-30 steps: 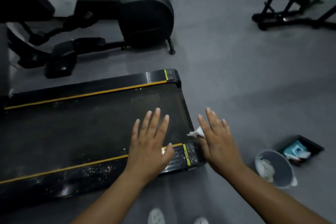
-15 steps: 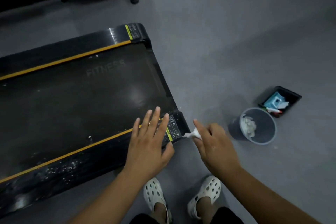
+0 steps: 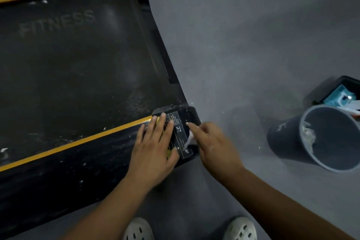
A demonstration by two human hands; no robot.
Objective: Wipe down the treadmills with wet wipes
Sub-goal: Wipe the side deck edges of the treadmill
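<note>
A black treadmill point(image 3: 78, 68) with yellow stripes and a faded FITNESS mark on its belt fills the left of the view. White crumbs speckle its near rail. My left hand point(image 3: 155, 150) lies flat, fingers straight, on the near rear corner cap. My right hand point(image 3: 210, 144) is just right of it, pinching a small crumpled white wet wipe point(image 3: 189, 140) against that corner's label, index finger stretched forward. Most of the wipe is hidden under the hand.
A grey bin point(image 3: 288, 142) with used wipes inside stands on the grey floor to the right. Behind it sits a black tray point(image 3: 339, 84) holding a blue wipe pack point(image 3: 340, 97). My white clogs point(image 3: 139, 229) show at the bottom edge.
The view has dropped and closed in on the treadmill's rear corner. My left hand slid right onto the corner cap; my right hand curled and brought the wipe onto the corner label.
</note>
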